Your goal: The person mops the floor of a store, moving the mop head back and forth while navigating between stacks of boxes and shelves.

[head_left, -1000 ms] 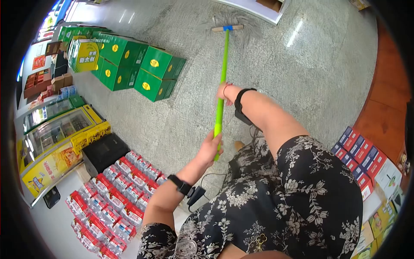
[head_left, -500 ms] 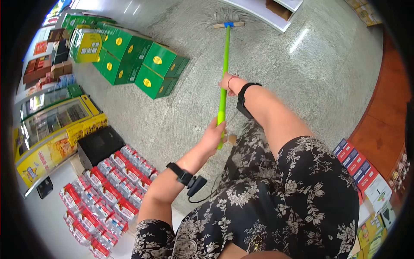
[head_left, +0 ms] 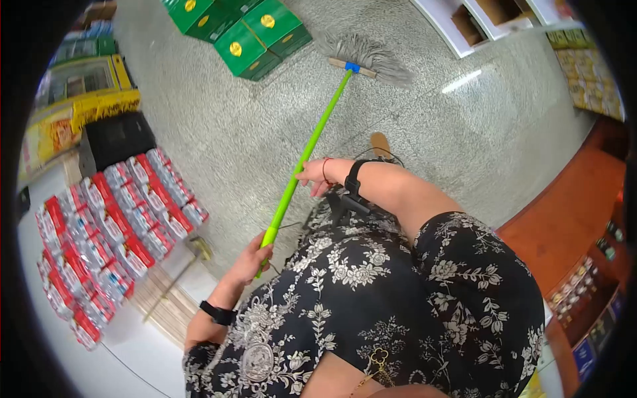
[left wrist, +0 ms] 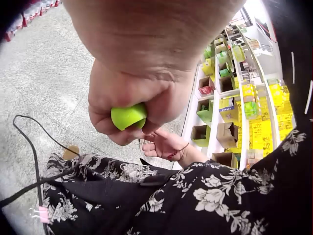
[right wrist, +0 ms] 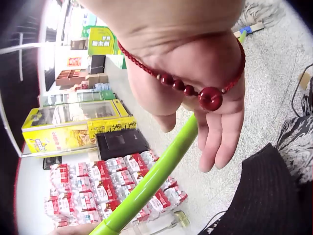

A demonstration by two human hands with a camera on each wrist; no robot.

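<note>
Head view: left hand (head_left: 249,260) clamps mop (head_left: 326,117) near its end, right hand (head_left: 318,175) pinches midway

Stacked goods around the room.
Green cartons (head_left: 249,40) stand stacked at the head view's top; red-and-clear bottle packs (head_left: 111,222) sit in rows at left, near a black box (head_left: 119,140). Beyond it, a yellow, glass-topped cabinet (right wrist: 73,129), partly lost at the edge, is probably a freezer. At upper right, a white shelf unit (head_left: 441,23) holds open brown boxes (head_left: 468,25).
</note>
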